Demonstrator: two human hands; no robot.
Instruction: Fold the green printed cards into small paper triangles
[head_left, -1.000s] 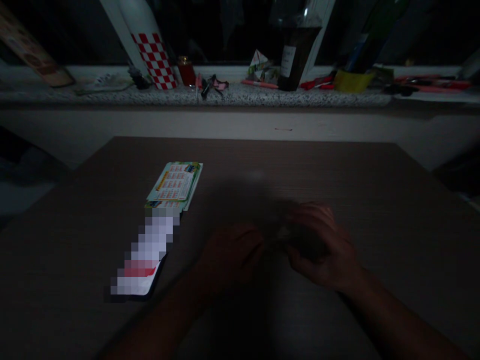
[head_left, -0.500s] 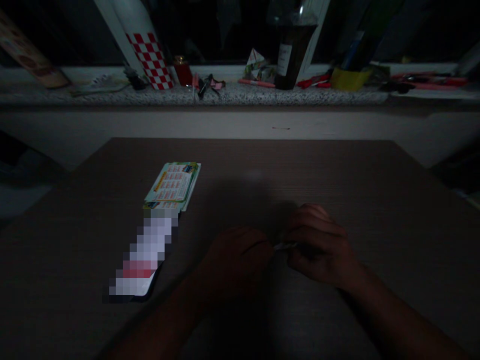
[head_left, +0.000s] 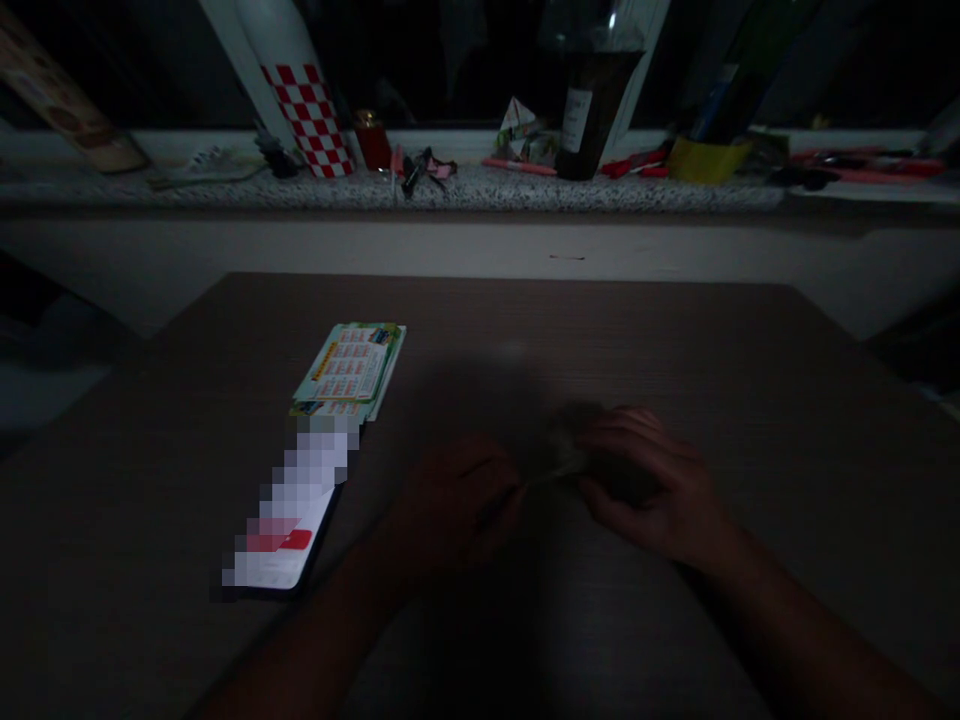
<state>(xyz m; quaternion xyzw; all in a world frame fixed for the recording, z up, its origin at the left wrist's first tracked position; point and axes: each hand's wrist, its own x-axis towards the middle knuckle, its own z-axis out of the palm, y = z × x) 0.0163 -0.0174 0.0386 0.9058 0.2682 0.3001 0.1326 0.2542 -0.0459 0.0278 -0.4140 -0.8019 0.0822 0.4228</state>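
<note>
Over the middle of the table (head_left: 630,340), both hands come close together around a small, thin pale piece (head_left: 561,468); the dim light hides what kind of thing it is. My left hand (head_left: 457,505) is closed, its fingers pinching the piece's left end. My right hand (head_left: 649,490) has curved fingers and thumb closed on the other end. To the left of my left hand lies a phone (head_left: 304,570) with a lit, partly blurred screen. Beyond it is a stack of printed cards (head_left: 349,365) with number grids, overlapping the phone's top end.
Along the speckled stone sill (head_left: 465,190) stand a red-and-white checkered bottle (head_left: 311,125), a red-lidded jar (head_left: 371,140), a dark labelled bottle (head_left: 589,120) and a yellow holder (head_left: 705,160). Pens and clips lie among them. A wall runs behind the table's far edge.
My left hand has drawn slightly left and up, away from my right hand. More of the pale piece shows between them. The whole view has shifted a little.
</note>
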